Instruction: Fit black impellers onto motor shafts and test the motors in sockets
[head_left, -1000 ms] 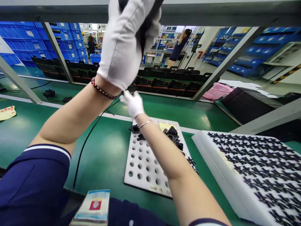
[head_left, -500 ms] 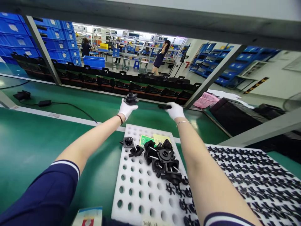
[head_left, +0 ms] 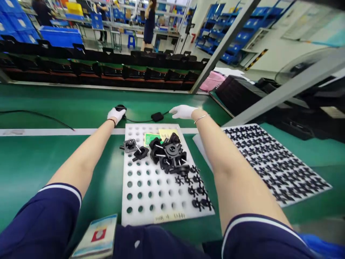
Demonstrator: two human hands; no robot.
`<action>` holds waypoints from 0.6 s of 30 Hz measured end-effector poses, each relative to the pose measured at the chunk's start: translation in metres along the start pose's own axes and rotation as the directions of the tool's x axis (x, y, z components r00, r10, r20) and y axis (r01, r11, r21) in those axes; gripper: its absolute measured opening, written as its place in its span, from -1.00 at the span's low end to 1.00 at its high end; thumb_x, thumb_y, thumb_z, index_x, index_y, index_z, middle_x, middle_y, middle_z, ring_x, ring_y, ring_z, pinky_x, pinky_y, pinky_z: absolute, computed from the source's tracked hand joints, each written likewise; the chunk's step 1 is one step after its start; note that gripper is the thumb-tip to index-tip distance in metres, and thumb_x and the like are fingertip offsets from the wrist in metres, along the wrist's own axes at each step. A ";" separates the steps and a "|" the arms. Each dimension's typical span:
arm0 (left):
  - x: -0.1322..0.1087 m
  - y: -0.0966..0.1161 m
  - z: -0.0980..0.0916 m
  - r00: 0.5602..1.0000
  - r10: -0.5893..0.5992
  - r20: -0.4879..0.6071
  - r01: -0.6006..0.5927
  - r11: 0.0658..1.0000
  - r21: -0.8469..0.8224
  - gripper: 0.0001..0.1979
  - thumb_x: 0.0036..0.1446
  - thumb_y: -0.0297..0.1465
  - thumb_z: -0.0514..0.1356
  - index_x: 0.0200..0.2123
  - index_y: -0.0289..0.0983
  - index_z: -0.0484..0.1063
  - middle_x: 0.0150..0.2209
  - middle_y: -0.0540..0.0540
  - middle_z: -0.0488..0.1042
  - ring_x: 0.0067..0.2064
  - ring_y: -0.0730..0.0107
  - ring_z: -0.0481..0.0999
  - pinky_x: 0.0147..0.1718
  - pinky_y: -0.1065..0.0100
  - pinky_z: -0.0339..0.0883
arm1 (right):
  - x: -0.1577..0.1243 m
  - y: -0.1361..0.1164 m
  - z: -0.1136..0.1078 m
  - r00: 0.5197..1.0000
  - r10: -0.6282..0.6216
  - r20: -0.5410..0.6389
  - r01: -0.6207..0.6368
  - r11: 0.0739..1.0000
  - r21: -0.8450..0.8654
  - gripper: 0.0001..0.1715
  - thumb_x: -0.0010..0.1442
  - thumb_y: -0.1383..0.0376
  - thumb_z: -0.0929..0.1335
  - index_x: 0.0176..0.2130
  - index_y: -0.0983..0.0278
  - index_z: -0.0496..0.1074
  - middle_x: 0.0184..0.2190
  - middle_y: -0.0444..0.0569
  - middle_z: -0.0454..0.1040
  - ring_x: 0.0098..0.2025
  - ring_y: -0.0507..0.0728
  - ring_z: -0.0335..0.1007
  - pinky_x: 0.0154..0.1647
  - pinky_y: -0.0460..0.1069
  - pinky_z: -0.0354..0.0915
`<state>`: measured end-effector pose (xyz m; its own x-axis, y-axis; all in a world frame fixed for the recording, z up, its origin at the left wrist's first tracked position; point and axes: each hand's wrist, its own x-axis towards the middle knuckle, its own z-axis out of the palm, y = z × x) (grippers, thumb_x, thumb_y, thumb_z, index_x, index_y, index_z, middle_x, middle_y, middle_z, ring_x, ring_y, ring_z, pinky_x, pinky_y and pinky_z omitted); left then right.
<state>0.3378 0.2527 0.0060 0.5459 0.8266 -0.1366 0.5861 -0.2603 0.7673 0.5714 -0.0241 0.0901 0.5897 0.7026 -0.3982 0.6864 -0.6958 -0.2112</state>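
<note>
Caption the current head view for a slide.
Beyond a perforated white board, the gloved left hand holds a black corded device; the gloved right hand is at its cable.

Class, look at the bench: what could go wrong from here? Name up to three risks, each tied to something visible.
1. The cable runs from the black device in the left hand; dragged nearer, it might catch on the white board.
2. Small black pieces sit along the board's right edge, beside the right forearm, which could knock them off.
3. The black housings lie heaped, so some could slide.
</note>
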 end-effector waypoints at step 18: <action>-0.313 0.041 0.045 0.382 0.601 0.702 -0.923 0.279 0.263 -0.75 0.34 -0.48 0.15 -0.23 -0.37 0.67 -0.21 -0.29 0.54 -0.12 0.03 0.55 -0.19 0.15 0.36 | -0.114 -0.038 0.069 0.976 0.189 -0.110 -0.083 0.784 0.615 -0.72 0.22 0.15 0.54 -0.40 0.26 0.52 -0.49 -0.06 0.43 -0.40 0.12 0.35 -0.33 0.00 0.31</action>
<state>0.2182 -0.0396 0.0519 0.9812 -0.1907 -0.0303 -0.1826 -0.9674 0.1756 0.4491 -0.0883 0.0823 0.7523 0.5702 -0.3301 0.2279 -0.6953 -0.6816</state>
